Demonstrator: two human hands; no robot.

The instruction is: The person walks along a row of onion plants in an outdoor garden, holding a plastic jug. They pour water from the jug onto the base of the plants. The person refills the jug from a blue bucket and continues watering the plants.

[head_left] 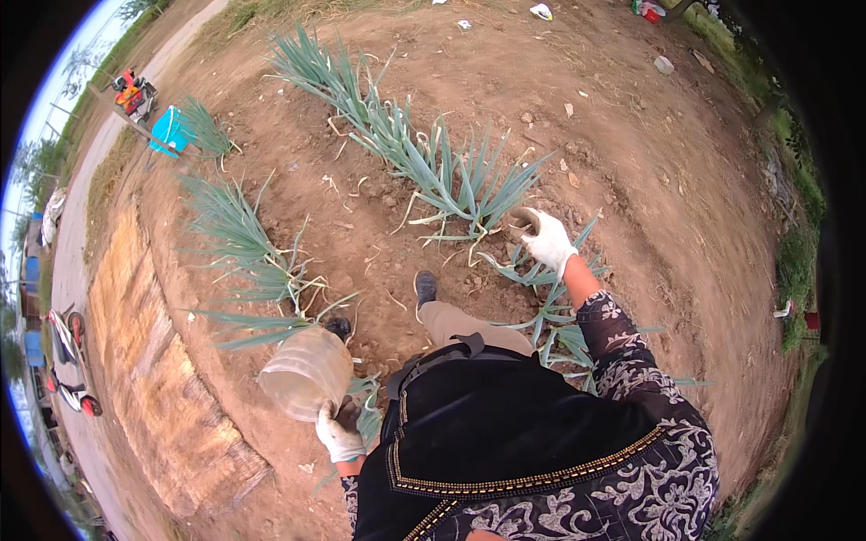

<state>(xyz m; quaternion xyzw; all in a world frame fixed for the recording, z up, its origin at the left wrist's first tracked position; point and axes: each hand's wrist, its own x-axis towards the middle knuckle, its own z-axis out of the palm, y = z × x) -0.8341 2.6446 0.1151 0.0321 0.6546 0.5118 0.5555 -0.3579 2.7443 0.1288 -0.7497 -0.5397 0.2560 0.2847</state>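
Observation:
My left hand [340,434], in a white glove with a darker palm, grips a clear, wide plastic jug [309,371] near its lower rim. The jug is tilted beside my left leg, and what it contains cannot be made out. On the other side, my right hand [548,242], in a similar glove, hovers over the right row of green onions [474,191]. Its fingers curve with a gap between them, and nothing shows in the gap. The left row of green onions [236,230] runs up to the jug, whose wall hides some leaves.
My shoes, one of them a dark shoe [426,287], stand on bare soil between the rows. A tan mat [171,388] lies at the left. Farther off are a turquoise bucket [169,132], a red vehicle [133,93] and a parked scooter [69,365] by a path.

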